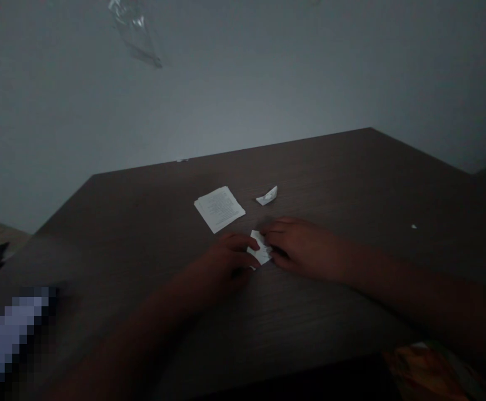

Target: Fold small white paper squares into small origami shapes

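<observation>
A small folded piece of paper [260,252] lies on the table between my two hands. My left hand [231,260] grips its left edge, thumb and fingers closed on it. From the other side, my right hand [295,245] has its curled fingers on the paper's right edge. Just beyond my hands sits a folded paper boat [268,196]. To its left is a stack of square printed paper sheets [220,209], slightly fanned at the edges. The fine folds of the paper in my hands are too dim to make out.
The dark wooden table [330,167] meets a pale wall [268,83]. A clear plastic bag [136,30] hangs on the wall. A pixelated pale object [13,334] lies at the lower left, and a tiny white scrap [413,226] at the right. Colourful fabric [422,370] shows at the bottom right.
</observation>
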A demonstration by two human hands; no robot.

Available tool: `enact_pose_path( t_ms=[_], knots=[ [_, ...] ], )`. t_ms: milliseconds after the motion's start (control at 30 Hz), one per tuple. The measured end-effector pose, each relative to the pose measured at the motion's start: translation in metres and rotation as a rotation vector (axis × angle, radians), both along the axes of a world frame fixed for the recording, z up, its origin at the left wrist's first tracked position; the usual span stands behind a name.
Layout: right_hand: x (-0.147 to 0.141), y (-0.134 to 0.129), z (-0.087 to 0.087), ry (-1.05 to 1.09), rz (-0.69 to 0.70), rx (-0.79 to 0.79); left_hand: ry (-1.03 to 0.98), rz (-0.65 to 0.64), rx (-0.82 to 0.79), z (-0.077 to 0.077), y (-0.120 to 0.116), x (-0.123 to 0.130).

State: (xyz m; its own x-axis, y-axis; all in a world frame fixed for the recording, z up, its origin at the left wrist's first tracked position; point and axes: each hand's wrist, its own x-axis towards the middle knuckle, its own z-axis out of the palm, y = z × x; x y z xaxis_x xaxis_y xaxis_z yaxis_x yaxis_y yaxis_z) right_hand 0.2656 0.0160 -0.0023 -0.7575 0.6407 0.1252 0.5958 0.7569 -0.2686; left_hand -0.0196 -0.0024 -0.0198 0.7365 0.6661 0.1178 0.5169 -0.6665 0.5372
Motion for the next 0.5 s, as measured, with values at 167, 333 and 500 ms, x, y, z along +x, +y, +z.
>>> enact_pose_path(
  t_ms=[167,333,500],
  knots=[
    [-0.002,0.001,0.002,-0.086,-0.138,0.007,0.034,0.004,-0.114,0.008,-0.004,-0.003],
    [0.004,0.005,0.005,-0.131,-0.184,0.047,0.141,0.009,-0.118,0.031,-0.015,0.004],
    [0.001,0.003,0.014,-0.183,-0.227,-0.047,0.285,0.046,0.029,0.016,-0.022,0.013]
  ],
)
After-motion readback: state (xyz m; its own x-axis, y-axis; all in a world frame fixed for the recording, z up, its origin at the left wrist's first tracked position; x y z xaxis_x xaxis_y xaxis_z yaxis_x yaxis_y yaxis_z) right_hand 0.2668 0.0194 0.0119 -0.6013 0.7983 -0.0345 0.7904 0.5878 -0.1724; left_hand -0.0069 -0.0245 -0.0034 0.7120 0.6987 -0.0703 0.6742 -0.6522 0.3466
